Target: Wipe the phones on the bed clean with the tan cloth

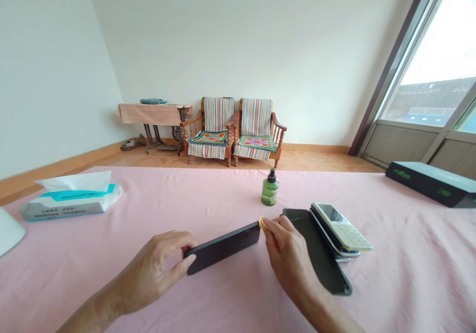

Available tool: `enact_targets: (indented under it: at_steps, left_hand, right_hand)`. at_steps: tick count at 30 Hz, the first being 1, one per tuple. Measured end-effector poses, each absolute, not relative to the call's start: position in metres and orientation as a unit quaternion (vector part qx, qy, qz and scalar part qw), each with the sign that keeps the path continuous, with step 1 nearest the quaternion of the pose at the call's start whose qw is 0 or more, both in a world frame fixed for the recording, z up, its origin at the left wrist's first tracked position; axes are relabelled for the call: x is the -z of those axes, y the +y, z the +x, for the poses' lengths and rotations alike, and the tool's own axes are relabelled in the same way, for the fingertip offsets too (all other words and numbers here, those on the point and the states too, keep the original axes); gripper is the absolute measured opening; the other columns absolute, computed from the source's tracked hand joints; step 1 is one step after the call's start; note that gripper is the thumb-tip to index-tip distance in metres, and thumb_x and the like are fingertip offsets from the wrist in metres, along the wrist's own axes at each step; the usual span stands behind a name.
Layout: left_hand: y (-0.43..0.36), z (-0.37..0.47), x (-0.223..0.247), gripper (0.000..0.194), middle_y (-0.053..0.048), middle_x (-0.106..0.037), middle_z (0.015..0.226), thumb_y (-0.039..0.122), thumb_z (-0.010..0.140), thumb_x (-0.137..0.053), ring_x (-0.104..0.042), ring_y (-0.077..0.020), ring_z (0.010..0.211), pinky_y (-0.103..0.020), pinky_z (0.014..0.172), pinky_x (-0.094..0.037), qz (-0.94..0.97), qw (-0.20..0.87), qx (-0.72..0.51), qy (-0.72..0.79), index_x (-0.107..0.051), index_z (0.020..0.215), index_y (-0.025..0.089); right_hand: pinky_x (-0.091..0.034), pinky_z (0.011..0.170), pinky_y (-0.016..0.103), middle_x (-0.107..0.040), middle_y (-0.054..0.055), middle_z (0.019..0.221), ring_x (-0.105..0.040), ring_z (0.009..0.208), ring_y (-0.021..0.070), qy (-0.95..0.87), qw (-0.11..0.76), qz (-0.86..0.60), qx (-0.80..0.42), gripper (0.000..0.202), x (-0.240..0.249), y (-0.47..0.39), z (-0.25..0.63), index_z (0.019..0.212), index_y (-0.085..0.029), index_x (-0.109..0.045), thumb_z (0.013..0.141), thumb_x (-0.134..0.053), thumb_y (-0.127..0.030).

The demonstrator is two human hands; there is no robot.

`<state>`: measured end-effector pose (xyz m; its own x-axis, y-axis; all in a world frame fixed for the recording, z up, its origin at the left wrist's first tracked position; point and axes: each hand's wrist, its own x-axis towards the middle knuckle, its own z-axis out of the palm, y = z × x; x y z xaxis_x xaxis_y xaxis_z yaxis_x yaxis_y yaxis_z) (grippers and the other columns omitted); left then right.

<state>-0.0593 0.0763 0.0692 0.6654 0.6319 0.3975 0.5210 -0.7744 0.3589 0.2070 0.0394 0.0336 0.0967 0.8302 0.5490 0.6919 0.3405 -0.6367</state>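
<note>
A pink cloth (219, 301) spreads beneath everything. From its centre, a black box (433, 184) lies at two o'clock and a tissue pack (69, 201) at ten. The person's hands are apart. A black phone case (325, 258) and a stack of phones (345, 229) lie at three. At the centre, the left hand (161, 261) clamps one end of a black smartphone (223, 248), tilted on edge. A green spray bottle (269, 189) stands at one. The right hand (288, 249) pinches a yellowish wipe (262, 223) against the smartphone's far end.
</note>
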Motion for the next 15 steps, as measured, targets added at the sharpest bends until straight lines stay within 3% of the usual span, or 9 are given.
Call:
enact_targets:
  at_steps: [4, 7, 12, 15]
  left_hand:
    - [0.081, -0.067, -0.071, 0.009, 0.001, -0.065, 0.077, 0.019, 0.087, -0.052, -0.062, -0.0130, 0.068, -0.021, 0.066, -0.049, 0.912, 0.088, -0.237, 0.324, -0.061, 0.087, 0.020]
    - [0.080, -0.060, -0.063, 0.015, -0.001, -0.068, 0.084, 0.020, 0.088, -0.055, -0.063, -0.0159, 0.075, -0.025, 0.068, -0.050, 0.917, 0.016, -0.255, 0.307, -0.062, 0.102, 0.021]
    - [0.068, -0.035, -0.050, 0.021, -0.005, -0.068, 0.081, 0.019, 0.092, -0.050, -0.061, -0.0217, 0.070, -0.035, 0.066, -0.048, 0.902, -0.152, -0.252, 0.316, -0.060, 0.111, 0.015]
    - [0.060, -0.020, -0.046, 0.025, -0.006, -0.066, 0.078, 0.015, 0.094, -0.043, -0.062, -0.0228, 0.068, -0.037, 0.064, -0.048, 0.893, -0.192, -0.228, 0.336, -0.057, 0.115, 0.012]
  right_hand:
    - [-0.041, 0.058, 0.025, -0.051, 0.002, 0.069, -0.051, 0.060, 0.0134, -0.660, 0.476, -0.570, -0.113, 0.028, -0.034, 0.038, 0.202, 0.074, -0.018, -0.061, 0.094, -0.042, -0.026]
    - [-0.038, 0.057, 0.024, -0.050, 0.000, 0.067, -0.050, 0.059, 0.0125, -0.657, 0.473, -0.573, -0.129, 0.031, -0.035, 0.036, 0.198, 0.069, -0.018, -0.057, 0.094, -0.042, -0.026]
    - [-0.036, 0.056, 0.023, -0.049, 0.000, 0.066, -0.049, 0.058, 0.0116, -0.664, 0.473, -0.563, -0.138, 0.029, -0.034, 0.030, 0.189, 0.069, -0.018, -0.057, 0.094, -0.042, -0.023]
    - [-0.038, 0.059, 0.023, -0.052, 0.001, 0.071, -0.051, 0.061, 0.0125, -0.674, 0.483, -0.538, -0.149, 0.024, -0.030, 0.025, 0.182, 0.078, -0.017, -0.062, 0.093, -0.043, -0.019]
